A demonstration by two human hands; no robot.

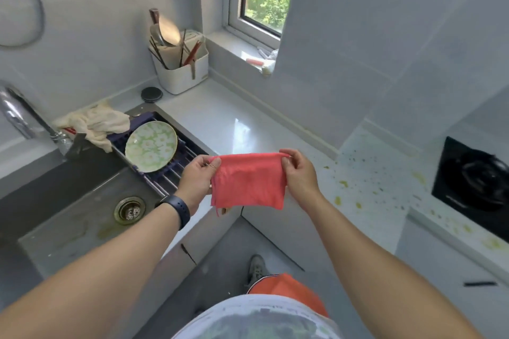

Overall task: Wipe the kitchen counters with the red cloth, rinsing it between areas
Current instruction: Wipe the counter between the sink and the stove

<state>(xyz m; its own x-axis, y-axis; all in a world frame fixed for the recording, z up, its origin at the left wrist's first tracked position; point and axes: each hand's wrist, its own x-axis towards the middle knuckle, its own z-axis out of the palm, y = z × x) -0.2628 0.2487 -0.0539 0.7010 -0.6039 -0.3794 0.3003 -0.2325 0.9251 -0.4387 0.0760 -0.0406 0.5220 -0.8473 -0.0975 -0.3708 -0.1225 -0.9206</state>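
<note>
Cloth: red cloth (249, 180) hangs in air betw my hands, above counter (234, 124) edge, just right of sink (82, 201).
L hand: left hand (199, 176) pinches cloth's top left corner.
R hand: right hand (298, 170) pinches top right corner.
Sink: rack (165, 170) spans its right end w/ flowered plate (151, 146) in it; beige rag (96, 122) on far rim.
Caddy: white caddy (183, 74) in corner holds chopsticks, utensils.
Counter: yellow-green spatter (366, 173) near hob (473, 179).
</note>
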